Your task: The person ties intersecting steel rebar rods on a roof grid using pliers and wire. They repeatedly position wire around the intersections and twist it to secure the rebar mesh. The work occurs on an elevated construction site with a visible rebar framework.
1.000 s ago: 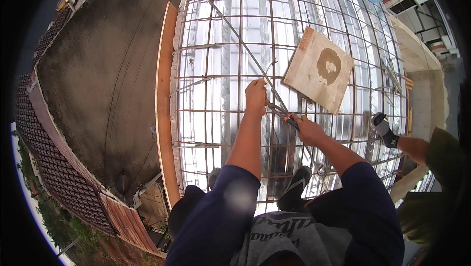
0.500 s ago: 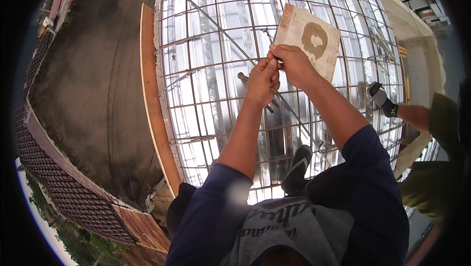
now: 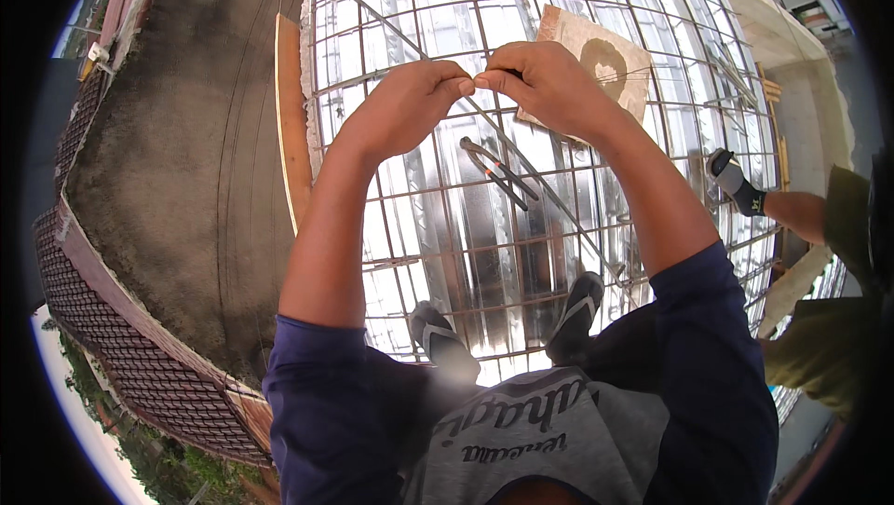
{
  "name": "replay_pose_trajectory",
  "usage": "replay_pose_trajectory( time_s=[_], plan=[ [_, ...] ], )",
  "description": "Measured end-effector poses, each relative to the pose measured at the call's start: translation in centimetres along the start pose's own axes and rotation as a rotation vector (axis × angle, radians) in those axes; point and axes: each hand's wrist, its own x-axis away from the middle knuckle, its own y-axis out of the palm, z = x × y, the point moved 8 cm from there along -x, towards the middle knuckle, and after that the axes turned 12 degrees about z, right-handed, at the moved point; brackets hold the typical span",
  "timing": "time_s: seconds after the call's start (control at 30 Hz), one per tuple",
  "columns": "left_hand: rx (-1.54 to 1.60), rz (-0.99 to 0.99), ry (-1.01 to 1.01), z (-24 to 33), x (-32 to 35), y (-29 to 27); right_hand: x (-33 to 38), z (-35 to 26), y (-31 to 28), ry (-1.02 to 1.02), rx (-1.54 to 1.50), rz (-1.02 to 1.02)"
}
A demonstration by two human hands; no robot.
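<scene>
My left hand [image 3: 405, 109] and my right hand [image 3: 554, 86] meet fingertip to fingertip above a mesh of steel rebar [image 3: 447, 186]. Both are closed in a pinch. Thin wire strands [image 3: 635, 72] stick out beyond my right hand, over a square board [image 3: 633, 58] with a dark ring-shaped stain. What my left fingertips pinch is too small to make out. Below the hands, a pair of pincers [image 3: 498, 172] with orange marks on the handles lies on the mesh, touched by neither hand.
Shiny corrugated metal decking [image 3: 447, 263] lies under the mesh, with my feet on it. A diagonal bar [image 3: 549, 193] crosses the mesh. Another person's foot [image 3: 736, 181] is at the right. A wooden plank [image 3: 291, 123] edges the deck, beside a lower grey surface [image 3: 172, 179].
My left hand has moved left and up, its forearm swinging outward. My right hand has risen slightly. The pincers, partly hidden before, now show fully.
</scene>
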Motion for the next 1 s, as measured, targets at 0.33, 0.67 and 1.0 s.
replay_pose_trajectory(
  time_s=[0.33, 0.67, 1.0],
  plan=[
    [0.117, 0.356, -0.163, -4.9, 2.5, -4.2, 0.2, -1.8, 0.6, 0.047, -0.058, -0.047],
    [0.766, 0.347, -0.399, -10.8, 2.1, -2.5, 1.6, -1.2, 1.7, 0.136, 0.024, -0.158],
    [1.140, 0.145, -0.271, -9.5, 3.1, -1.3, 1.8, 0.1, 1.9, 0.118, -0.103, -0.185]
  ],
)
